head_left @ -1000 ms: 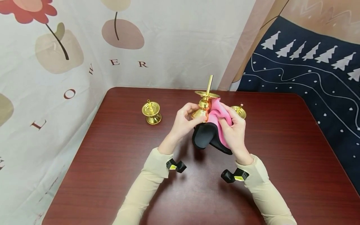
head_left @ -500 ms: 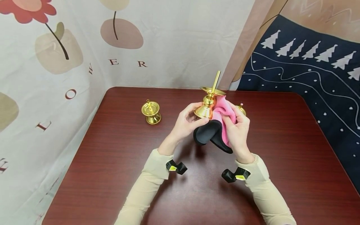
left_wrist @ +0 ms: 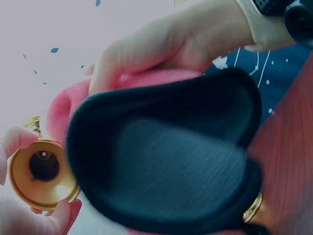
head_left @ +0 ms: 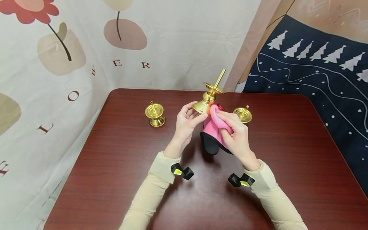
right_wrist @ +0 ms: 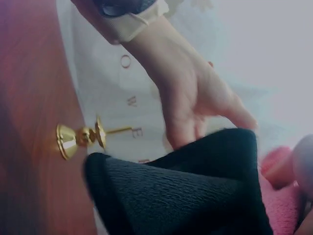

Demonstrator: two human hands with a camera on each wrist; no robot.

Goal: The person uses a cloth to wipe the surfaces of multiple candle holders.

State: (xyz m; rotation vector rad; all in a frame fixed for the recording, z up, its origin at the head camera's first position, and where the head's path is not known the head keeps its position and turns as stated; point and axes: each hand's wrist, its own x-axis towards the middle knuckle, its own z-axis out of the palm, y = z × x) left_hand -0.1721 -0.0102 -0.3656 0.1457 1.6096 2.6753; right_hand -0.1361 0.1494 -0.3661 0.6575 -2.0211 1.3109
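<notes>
A shiny brass candlestick (head_left: 207, 99), with a drip dish and a thin upright tube, is held up over the table. It tilts, its top leaning right. My left hand (head_left: 185, 126) grips it by the flared base, whose hollow underside (left_wrist: 54, 193) faces the left wrist camera. My right hand (head_left: 237, 135) pinches a folded pink cloth (head_left: 219, 119) close against the candlestick's right side. Black-edged dark flaps of the cloth (left_wrist: 176, 176) hang below and fill much of the left wrist view. In the right wrist view, these flaps hide part of my left hand (right_wrist: 190, 98).
Two similar brass candlesticks stand on the dark red wooden table (head_left: 115, 179): the left candlestick (head_left: 154, 112) and the right candlestick (head_left: 242, 115), just beyond my right hand. Behind the table hang a pale flower-print curtain (head_left: 184, 48) and a navy tree-print fabric (head_left: 307, 70).
The candlestick has risen and now leans further to the right. My right hand has shifted left with the cloth, which has swung and refolded, baring more of the right candlestick.
</notes>
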